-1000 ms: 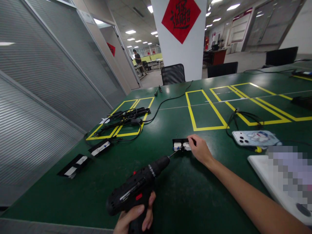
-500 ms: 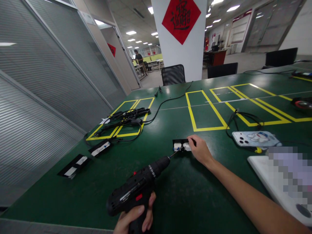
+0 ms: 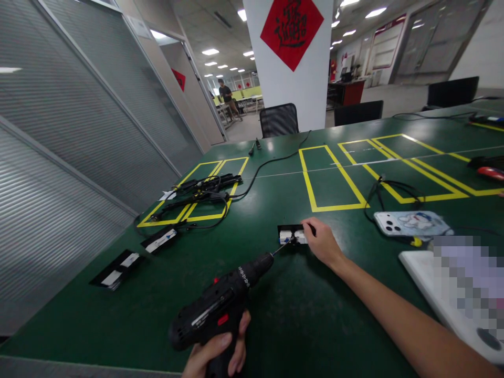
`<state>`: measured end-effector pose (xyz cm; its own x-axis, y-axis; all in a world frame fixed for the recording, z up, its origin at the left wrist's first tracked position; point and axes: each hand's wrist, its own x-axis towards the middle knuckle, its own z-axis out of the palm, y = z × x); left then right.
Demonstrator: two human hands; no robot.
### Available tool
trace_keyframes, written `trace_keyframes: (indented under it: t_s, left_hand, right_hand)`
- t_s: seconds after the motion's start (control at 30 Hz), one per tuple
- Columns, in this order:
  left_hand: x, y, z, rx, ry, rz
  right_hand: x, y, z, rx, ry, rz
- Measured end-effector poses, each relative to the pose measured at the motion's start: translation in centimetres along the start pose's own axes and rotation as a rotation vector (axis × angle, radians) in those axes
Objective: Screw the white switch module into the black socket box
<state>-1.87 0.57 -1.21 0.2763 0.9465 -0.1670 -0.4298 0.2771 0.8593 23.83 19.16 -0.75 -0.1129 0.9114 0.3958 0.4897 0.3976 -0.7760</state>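
Observation:
My left hand (image 3: 218, 349) is wrapped around the grip of a black cordless drill (image 3: 212, 304) with red switches. The drill points up and to the right, and its long thin bit (image 3: 281, 248) reaches a small black panel (image 3: 281, 229) carrying white blocks (image 3: 285, 238). Whether the tip sits on a screw is too small to tell. At the panel's right end, my right hand (image 3: 319, 241) is closed on it, pressing it against the green table; the fingers cover that end. Two similar black panels with white parts (image 3: 116, 270) (image 3: 159, 240) lie to the left.
Black cables (image 3: 205, 191) are heaped at the back left across yellow tape outlines. On the right lie a phone (image 3: 411, 224), a coiled cable (image 3: 397, 186) and a white device (image 3: 421, 273) with a blurred screen. Far off, a person (image 3: 226, 94) stands beyond a chair (image 3: 279, 119).
The drill and both hands stay nearly in place, with the bit still at the panel. My view shifts very slightly. At the far right edge, a red-and-black object has moved a little.

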Motion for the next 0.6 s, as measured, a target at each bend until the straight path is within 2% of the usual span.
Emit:
trace_keyframes:
  t_s: [0.6]
  left_hand:
    - [-0.01,0.11,0.20,-0.021,-0.018,0.006]
  right_hand:
    - [0.02,0.01,-0.09,-0.005,-0.013,0.017]
